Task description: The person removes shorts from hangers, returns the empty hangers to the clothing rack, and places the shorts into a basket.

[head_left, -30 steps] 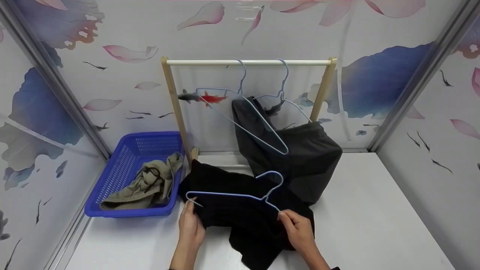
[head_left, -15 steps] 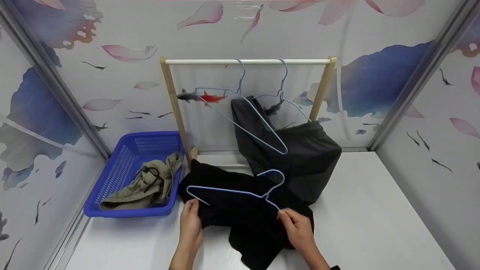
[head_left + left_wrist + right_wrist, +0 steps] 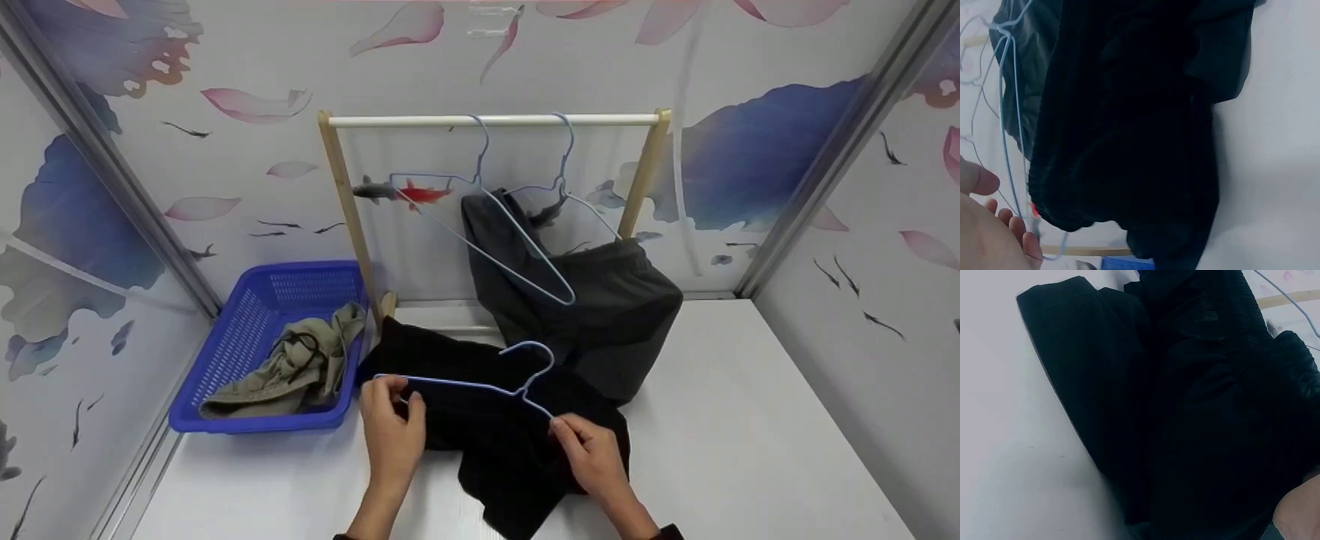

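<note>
A light blue wire hanger (image 3: pixel 457 383) lies over black shorts (image 3: pixel 517 457) with a gathered elastic waistband, spread on the white table. My right hand (image 3: pixel 592 454) pinches the hanger's right arm at the waistband; its lower right part is hidden there. My left hand (image 3: pixel 394 431) is at the hanger's left end, thumb apart from the fingers, fingertips right at the wire. In the left wrist view the thumb (image 3: pixel 982 181) and curved fingers leave a gap. The right wrist view shows the shorts' waistband and part of my right hand (image 3: pixel 1300 512).
Behind stands a rack with a white rail (image 3: pixel 420 121). It carries a bare blue hanger (image 3: pixel 525 240) and another hanger (image 3: pixel 592 210) with dark grey shorts (image 3: pixel 622 315). At left, a blue basket (image 3: pixel 187 375) holds a khaki garment (image 3: pixel 300 367).
My left hand has moved up to the hanger's left end, and its thumb has come away from the fingers. The hanger's hook has shifted slightly left. My right hand keeps its pinch.
</note>
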`<state>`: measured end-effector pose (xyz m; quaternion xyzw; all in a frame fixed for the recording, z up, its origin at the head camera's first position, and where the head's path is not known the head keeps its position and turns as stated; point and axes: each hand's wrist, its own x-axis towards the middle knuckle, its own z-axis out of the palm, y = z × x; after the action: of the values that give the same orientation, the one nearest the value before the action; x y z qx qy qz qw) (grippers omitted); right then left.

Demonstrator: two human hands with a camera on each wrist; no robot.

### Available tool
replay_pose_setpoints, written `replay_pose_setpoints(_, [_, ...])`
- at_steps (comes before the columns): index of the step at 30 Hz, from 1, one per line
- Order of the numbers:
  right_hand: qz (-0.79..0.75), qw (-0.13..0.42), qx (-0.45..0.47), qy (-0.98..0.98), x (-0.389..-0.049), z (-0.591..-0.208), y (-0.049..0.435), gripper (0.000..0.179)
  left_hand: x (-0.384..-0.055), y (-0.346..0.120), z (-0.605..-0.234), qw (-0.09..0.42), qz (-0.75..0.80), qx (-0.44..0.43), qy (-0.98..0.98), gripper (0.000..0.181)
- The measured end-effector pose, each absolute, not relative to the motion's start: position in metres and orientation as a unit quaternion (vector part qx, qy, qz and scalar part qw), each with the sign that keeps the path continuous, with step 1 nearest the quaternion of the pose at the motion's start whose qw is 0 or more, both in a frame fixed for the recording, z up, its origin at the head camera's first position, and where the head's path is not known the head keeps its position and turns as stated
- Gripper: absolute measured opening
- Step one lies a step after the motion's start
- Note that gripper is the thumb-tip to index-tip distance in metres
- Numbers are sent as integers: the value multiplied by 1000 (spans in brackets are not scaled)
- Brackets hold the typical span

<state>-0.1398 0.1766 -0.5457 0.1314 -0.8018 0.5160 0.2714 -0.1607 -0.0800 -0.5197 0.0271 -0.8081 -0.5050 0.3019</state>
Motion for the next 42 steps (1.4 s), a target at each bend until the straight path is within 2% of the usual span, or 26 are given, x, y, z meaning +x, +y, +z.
replay_pose_setpoints(5, [511,261,132,-808,-145,-556,180,25,-162,-72,-514,340,-429,-70,-834,25])
replay_pose_setpoints(14, [517,214,120,-820,-146,-559,183,22,-167,-62,-509,304,-377,-161,-860,37])
replay_pose_setpoints(20, [524,187,122,-822,-144,-558,185,20,-169,-55,-509,284,-375,-211,-857,36])
replay_pose_setpoints(34, [517,168,126,-830,-141,-548,186,11,-169,-43,-510,236,-339,-254,-875,22])
replay_pose_setpoints(42, [506,213,154,-822,-142,-547,186,18,-169,-38,-512,247,-342,-260,-869,15])
